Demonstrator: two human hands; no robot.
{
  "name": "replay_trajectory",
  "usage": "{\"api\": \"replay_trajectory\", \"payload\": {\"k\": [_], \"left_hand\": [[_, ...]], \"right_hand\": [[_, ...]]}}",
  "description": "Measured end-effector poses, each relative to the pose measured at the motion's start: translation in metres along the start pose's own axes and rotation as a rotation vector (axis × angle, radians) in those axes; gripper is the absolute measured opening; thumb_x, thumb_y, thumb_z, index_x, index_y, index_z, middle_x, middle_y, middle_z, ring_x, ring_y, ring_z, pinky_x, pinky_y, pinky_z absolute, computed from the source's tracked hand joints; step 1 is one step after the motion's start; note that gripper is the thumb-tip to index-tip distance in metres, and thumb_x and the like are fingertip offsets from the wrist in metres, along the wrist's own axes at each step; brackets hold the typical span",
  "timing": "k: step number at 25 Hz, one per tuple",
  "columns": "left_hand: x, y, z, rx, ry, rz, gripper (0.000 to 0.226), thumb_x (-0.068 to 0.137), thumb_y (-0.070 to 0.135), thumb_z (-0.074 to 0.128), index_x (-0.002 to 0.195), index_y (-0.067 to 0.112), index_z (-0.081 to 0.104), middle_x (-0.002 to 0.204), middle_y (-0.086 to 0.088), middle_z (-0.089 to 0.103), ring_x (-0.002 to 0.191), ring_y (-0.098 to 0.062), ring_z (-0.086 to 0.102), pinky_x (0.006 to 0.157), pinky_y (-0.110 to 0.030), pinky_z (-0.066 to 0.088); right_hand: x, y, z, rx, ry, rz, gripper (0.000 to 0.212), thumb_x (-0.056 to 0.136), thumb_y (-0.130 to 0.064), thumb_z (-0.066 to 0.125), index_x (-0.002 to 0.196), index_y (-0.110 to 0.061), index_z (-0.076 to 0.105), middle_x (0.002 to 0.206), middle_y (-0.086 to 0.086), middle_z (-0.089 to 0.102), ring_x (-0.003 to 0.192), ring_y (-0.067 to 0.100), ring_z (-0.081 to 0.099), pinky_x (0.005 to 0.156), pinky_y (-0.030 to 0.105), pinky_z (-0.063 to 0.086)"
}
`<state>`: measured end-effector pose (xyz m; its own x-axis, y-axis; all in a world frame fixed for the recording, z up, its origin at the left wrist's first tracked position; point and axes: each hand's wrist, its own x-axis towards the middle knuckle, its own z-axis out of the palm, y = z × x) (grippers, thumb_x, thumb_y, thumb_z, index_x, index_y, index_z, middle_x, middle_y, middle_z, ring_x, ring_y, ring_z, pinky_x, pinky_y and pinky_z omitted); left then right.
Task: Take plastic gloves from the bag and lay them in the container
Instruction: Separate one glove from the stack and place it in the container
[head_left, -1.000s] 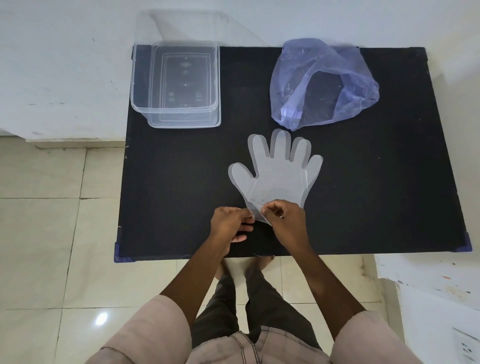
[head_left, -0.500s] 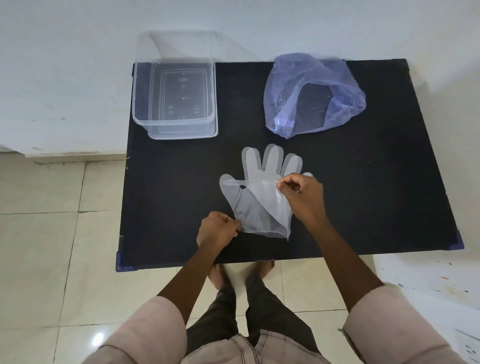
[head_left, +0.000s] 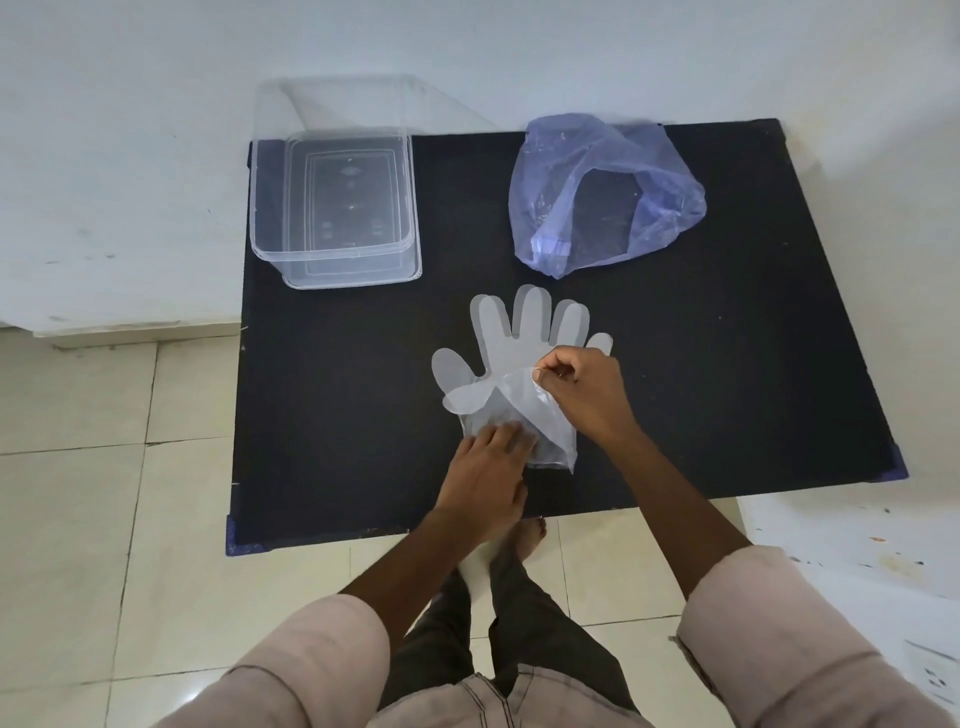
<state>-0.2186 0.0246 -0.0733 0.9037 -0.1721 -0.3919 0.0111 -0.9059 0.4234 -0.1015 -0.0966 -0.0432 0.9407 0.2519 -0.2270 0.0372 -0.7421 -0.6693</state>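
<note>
A stack of clear plastic gloves (head_left: 519, 338) lies fingers-away on the black table (head_left: 727, 364). My right hand (head_left: 584, 397) pinches the cuff of the top glove and has it peeled up and folded back over the palm area. My left hand (head_left: 485, 467) rests flat with its fingers pressing the cuff end of the stack near the table's front. The bluish plastic bag (head_left: 608, 197) sits open at the back right. An open, clear rectangular container (head_left: 332, 208) stands at the back left with nothing visible in it.
The black table stands against a white wall (head_left: 467, 52), its front edge just past my hands. Beige floor tiles (head_left: 104, 467) lie to the left and below. A white paint-marked surface (head_left: 857, 545) sits at the right.
My right hand has lifted the top glove's cuff and folded it further back toward the fingers. My left hand has moved from pinching the cuff to pressing flat on the stack.
</note>
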Motion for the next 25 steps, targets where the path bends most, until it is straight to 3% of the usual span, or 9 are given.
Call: {"api": "replay_trajectory", "payload": {"k": [3, 6, 9, 14, 18, 21, 25], "left_hand": [[-0.001, 0.000, 0.010, 0.028, -0.025, -0.022, 0.064, 0.093, 0.038, 0.052, 0.150, 0.029, 0.023, 0.159, -0.002, 0.025, 0.146, -0.028, 0.023, 0.119, -0.045, 0.020], [0.001, 0.001, 0.009, 0.014, -0.017, -0.026, 0.066, 0.092, 0.038, 0.053, 0.150, 0.030, 0.023, 0.159, -0.004, 0.025, 0.146, -0.029, 0.022, 0.119, -0.045, 0.022], [0.003, -0.003, 0.010, 0.005, -0.009, -0.022, 0.063, 0.091, 0.039, 0.054, 0.148, 0.029, 0.028, 0.156, -0.003, 0.029, 0.145, -0.027, 0.023, 0.118, -0.043, 0.021], [0.004, -0.007, 0.011, 0.010, -0.016, -0.005, 0.069, 0.090, 0.032, 0.057, 0.150, 0.029, 0.023, 0.159, -0.001, 0.026, 0.146, -0.027, 0.021, 0.119, -0.044, 0.019], [0.003, -0.006, 0.012, 0.058, -0.027, 0.002, 0.072, 0.090, 0.033, 0.058, 0.151, 0.028, 0.019, 0.159, -0.002, 0.023, 0.147, -0.028, 0.019, 0.119, -0.044, 0.018], [0.003, -0.004, 0.010, 0.101, -0.035, 0.008, 0.072, 0.089, 0.035, 0.059, 0.150, 0.027, 0.022, 0.159, -0.003, 0.021, 0.147, -0.029, 0.017, 0.119, -0.044, 0.018], [0.004, 0.001, 0.003, 0.105, -0.036, 0.001, 0.071, 0.089, 0.033, 0.060, 0.150, 0.026, 0.024, 0.158, -0.003, 0.021, 0.146, -0.029, 0.020, 0.118, -0.045, 0.021]], "right_hand": [[-0.005, 0.001, 0.001, 0.116, -0.104, 0.128, 0.021, 0.088, -0.030, 0.065, 0.099, -0.012, 0.066, 0.099, 0.003, 0.070, 0.086, 0.014, 0.062, 0.090, 0.034, 0.054], [-0.024, 0.005, 0.003, 0.135, -0.238, 0.269, 0.051, 0.079, -0.046, 0.070, 0.119, -0.018, 0.055, 0.109, -0.005, 0.057, 0.098, 0.013, 0.055, 0.090, 0.028, 0.046], [-0.054, 0.021, 0.011, -0.022, -0.224, 0.189, 0.064, 0.074, -0.049, 0.074, 0.126, -0.017, 0.053, 0.124, 0.002, 0.061, 0.109, 0.018, 0.057, 0.097, 0.029, 0.043], [-0.062, 0.031, 0.019, -0.099, -0.076, 0.146, 0.040, 0.088, -0.036, 0.064, 0.117, -0.010, 0.063, 0.120, 0.009, 0.067, 0.109, 0.025, 0.063, 0.094, 0.022, 0.037], [-0.047, 0.033, 0.011, -0.185, 0.035, 0.019, 0.022, 0.092, -0.029, 0.060, 0.094, -0.011, 0.072, 0.095, 0.008, 0.074, 0.085, 0.020, 0.068, 0.084, 0.024, 0.048], [-0.030, 0.023, -0.006, -0.229, 0.065, -0.076, 0.015, 0.090, -0.021, 0.061, 0.086, -0.011, 0.071, 0.087, 0.007, 0.073, 0.074, 0.017, 0.062, 0.076, 0.031, 0.055], [-0.007, 0.009, -0.030, -0.325, 0.075, -0.175, 0.015, 0.089, -0.017, 0.059, 0.083, -0.011, 0.070, 0.083, 0.007, 0.072, 0.071, 0.020, 0.063, 0.070, 0.032, 0.054]]}}
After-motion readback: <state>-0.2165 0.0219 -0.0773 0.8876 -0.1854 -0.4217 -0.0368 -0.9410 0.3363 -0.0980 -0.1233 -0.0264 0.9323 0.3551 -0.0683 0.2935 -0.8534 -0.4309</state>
